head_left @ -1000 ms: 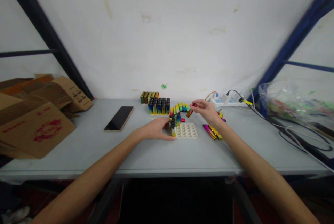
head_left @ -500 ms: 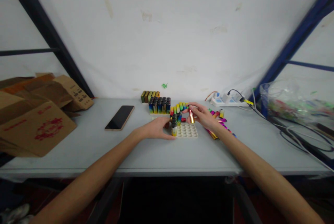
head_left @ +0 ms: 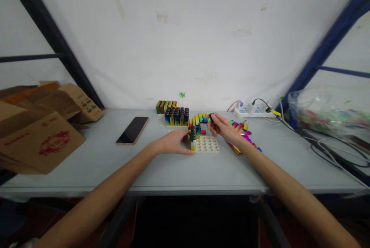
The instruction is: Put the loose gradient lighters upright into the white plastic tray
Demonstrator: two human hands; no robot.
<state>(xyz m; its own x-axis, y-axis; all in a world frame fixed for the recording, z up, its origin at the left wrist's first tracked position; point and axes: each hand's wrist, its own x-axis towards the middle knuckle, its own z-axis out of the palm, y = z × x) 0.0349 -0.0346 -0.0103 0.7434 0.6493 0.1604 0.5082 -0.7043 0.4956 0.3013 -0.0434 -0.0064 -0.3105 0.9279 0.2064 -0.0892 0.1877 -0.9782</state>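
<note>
My right hand (head_left: 223,127) pinches a lighter (head_left: 214,124) above the right back corner of a white tray (head_left: 208,144) with rows of round holes. Several lighters (head_left: 193,142) with black tops stand upright along the tray's left side. My left hand (head_left: 174,141) is closed round that side, with the thumb at the front corner and the fingertips partly hidden behind the lighters. Loose bright-coloured lighters (head_left: 239,127) lie to the right of my right hand, and others (head_left: 199,118) lie behind the tray. A red piece (head_left: 203,132) lies by the tray's back edge.
Behind are a block of upright black-topped lighters (head_left: 177,117) and a second block (head_left: 166,106) near the wall. A phone (head_left: 133,130) lies left, with cardboard boxes (head_left: 60,140) beyond it. A power strip (head_left: 251,111), cables and a plastic bag (head_left: 312,111) are on the right.
My right hand has turned the lighter, so its shiny red-gold body no longer hangs down in view and a dark end shows. My left hand and the tray have stayed in place.
</note>
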